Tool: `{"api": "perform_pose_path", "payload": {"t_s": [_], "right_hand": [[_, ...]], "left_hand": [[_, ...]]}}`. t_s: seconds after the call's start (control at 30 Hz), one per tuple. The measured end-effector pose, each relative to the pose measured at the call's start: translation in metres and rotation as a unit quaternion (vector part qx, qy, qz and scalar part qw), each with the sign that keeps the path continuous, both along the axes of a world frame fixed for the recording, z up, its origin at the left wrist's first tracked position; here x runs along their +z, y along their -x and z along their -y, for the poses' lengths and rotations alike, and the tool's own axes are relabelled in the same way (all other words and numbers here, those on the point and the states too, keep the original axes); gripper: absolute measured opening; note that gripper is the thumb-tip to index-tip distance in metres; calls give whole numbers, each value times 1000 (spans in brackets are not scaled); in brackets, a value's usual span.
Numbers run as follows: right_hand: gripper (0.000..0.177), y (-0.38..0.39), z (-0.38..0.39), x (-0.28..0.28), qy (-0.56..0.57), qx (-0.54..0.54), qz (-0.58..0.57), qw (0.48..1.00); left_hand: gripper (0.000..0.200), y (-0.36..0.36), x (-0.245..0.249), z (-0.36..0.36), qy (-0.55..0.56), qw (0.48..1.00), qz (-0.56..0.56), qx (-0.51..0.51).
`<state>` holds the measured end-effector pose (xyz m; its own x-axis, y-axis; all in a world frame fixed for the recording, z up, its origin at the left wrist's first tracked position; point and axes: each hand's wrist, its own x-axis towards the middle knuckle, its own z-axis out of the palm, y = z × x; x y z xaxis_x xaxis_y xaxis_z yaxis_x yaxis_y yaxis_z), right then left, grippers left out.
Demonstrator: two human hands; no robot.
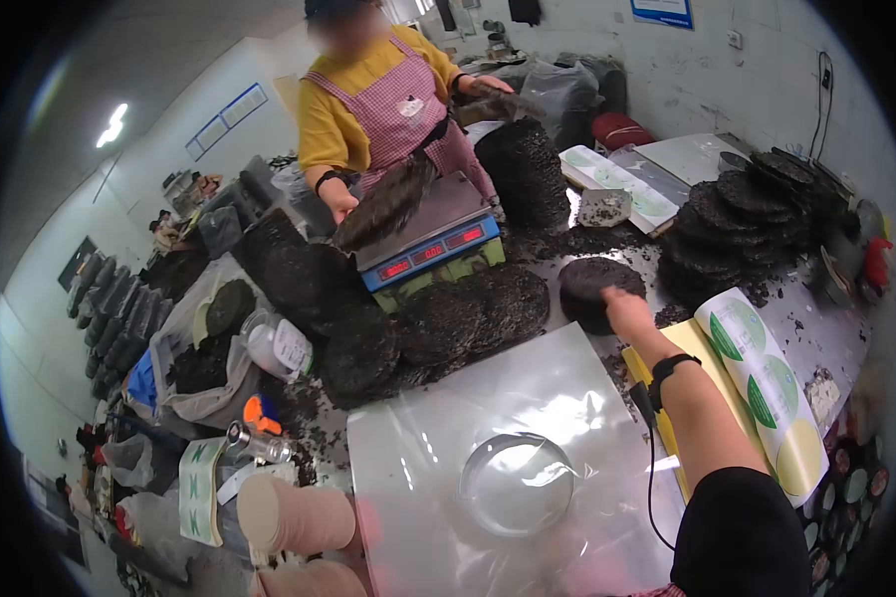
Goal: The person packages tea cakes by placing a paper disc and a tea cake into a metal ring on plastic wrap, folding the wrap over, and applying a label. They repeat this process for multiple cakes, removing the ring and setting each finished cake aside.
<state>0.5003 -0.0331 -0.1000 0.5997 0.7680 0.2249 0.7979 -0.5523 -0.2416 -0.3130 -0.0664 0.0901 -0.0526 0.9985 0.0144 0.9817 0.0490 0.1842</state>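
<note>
My right hand (627, 310) reaches forward with its fingers closed at the near edge of a dark round cake (599, 282), which looks like dried seaweed. The cake lies flat on the metal table. Nearer to me is a large sheet of clear plastic film (418, 448), with a clear round disc (518, 485) showing on it. Beside my forearm lies a strip of round green and white labels (752, 363) over a yellow pad (679, 348). My left hand is out of view.
Across the table a person in a checked apron (408, 99) holds a dark sheet over a blue scale (430, 257). Dark cakes are stacked at the right (732, 224) and beside the scale. A plastic jar (277, 345), glass bottle (259, 441) and pinkish rolls (294, 512) stand left.
</note>
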Motion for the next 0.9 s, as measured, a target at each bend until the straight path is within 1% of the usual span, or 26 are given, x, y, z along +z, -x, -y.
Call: {"api": "perform_pose_path", "payload": {"t_s": [0.03, 0.07, 0.1, 0.13, 0.17, 0.2, 0.23, 0.27, 0.3, 0.33, 0.37, 0.4, 0.47, 0.5, 0.53, 0.57, 0.63, 0.7, 0.73, 0.77, 0.8, 0.83, 0.9], "right_hand": [[39, 10, 8, 13, -196, -37, -14, 980], [37, 13, 18, 28, -236, -105, -65, 964], [38, 6, 25, 34, -407, -90, -32, 908], [39, 10, 35, 56, -507, -92, -13, 857], [38, -1, 44, 58, -542, -122, 1, 831], [38, 8, 60, 71, -578, -118, -121, 799], [37, 24, 80, 93, -604, -112, -240, 752], [38, 45, 98, 113, -644, -61, -311, 696], [39, 73, 117, 128, -674, -10, -382, 632], [40, 98, 134, 138, -679, -1, -404, 613], [40, 121, 146, 144, -681, 8, -429, 594], [40, 139, 153, 144, -674, 15, -433, 599], [39, 174, 166, 137, -692, 100, -424, 576], [39, 189, 171, 138, -690, 94, -426, 578], [39, 202, 174, 139, -694, 88, -422, 577], [39, 212, 178, 141, -699, 81, -416, 576], [38, 228, 184, 137, -706, 63, -400, 582], [37, 245, 196, 127, -576, 52, -322, 749], [36, 261, 192, 129, -506, 100, -229, 825], [35, 275, 184, 129, -427, 151, -132, 882], [38, 280, 176, 117, -346, 221, -63, 909], [41, 285, 170, 100, -259, 288, 3, 922], [44, 298, 165, 71, -78, 369, -21, 926]], "left_hand": [[43, 1, -1, 7, -27, 999, -23, 32], [43, 1, -1, 18, -24, 998, -27, 42], [42, -22, 11, 22, -7, 995, -78, 54], [42, -38, 21, 26, 11, 990, -127, 64], [42, -41, 27, 35, 19, 990, -124, 69], [44, -42, 31, 46, -93, 993, -64, 45], [45, -46, 34, 51, -205, 978, -1, 22], [45, -60, 32, 48, -201, 979, 11, 27], [38, -78, 28, 41, -321, 938, 132, -12], [31, -91, 17, 40, -431, 867, 246, -46], [40, -98, -6, 39, -360, 906, 193, -115], [34, -149, -27, 32, -371, 890, 183, -193], [23, -253, -69, 16, -374, 842, 166, -352], [27, -292, -71, 18, -383, 811, 169, -408], [26, -316, -98, 17, -362, 819, 159, -416], [27, -331, -125, 16, -336, 816, 180, -434], [27, -342, -156, 15, -299, 811, 205, -459], [27, -347, -174, 21, -205, 813, 148, -524], [26, -345, -164, 24, -138, 823, 194, -516], [26, -339, -156, 23, -131, 823, 199, -515], [25, -328, -151, 20, -103, 809, 278, -507], [24, -314, -151, 15, -71, 791, 354, -495], [27, -278, -162, 6, -96, 795, 481, -357]]}}
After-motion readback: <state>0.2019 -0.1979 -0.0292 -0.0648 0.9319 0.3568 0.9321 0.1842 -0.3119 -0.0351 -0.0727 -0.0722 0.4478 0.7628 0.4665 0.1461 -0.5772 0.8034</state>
